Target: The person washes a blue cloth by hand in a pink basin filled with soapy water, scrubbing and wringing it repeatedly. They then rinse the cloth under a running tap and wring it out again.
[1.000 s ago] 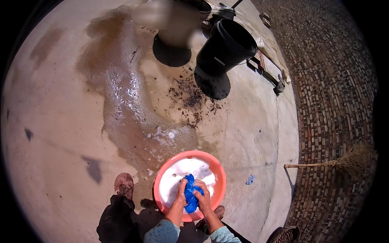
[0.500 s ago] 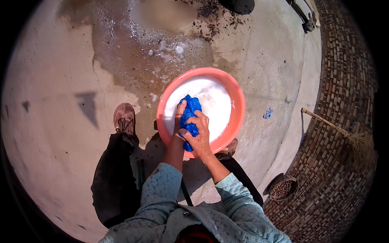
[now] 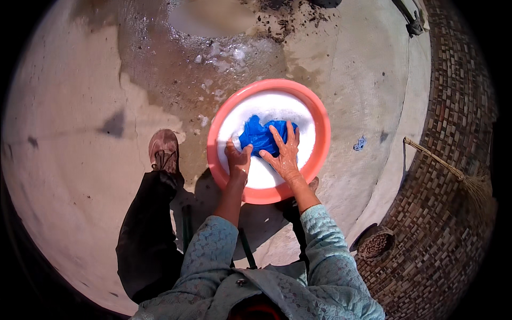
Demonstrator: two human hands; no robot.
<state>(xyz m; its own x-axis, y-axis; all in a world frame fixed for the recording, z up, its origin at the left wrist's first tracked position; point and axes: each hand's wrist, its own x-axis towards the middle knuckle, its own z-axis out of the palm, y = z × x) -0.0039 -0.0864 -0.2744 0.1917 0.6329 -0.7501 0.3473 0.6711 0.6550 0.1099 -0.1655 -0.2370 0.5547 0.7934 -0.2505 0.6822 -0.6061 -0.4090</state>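
Note:
A salmon-pink basin (image 3: pixel 323 114) full of white suds (image 3: pixel 256 177) stands between my feet. A wet blue cloth (image 3: pixel 258 137) lies bunched on the foam. My right hand (image 3: pixel 286 152) rests on the cloth's right part with its fingers spread. At the cloth's lower left edge is my left hand (image 3: pixel 238 161), thumb and fingers apart, the thumb close against the fabric. Some of the left fingertips are hard to make out against the suds.
Wet ground (image 3: pixel 160 69) with foam patches and a puddle (image 3: pixel 213 18) lies beyond the basin. To the right are a small blue scrap (image 3: pixel 360 143), a straw broom (image 3: pixel 437 162) and a round basket (image 3: pixel 376 244) by the brick paving. My left shoe (image 3: pixel 164 149) is beside the basin.
The blue cloth was squeezed between both hands over the basin's near left part. Now it lies spread wider on the suds, farther right, and my hands have moved apart and loosened.

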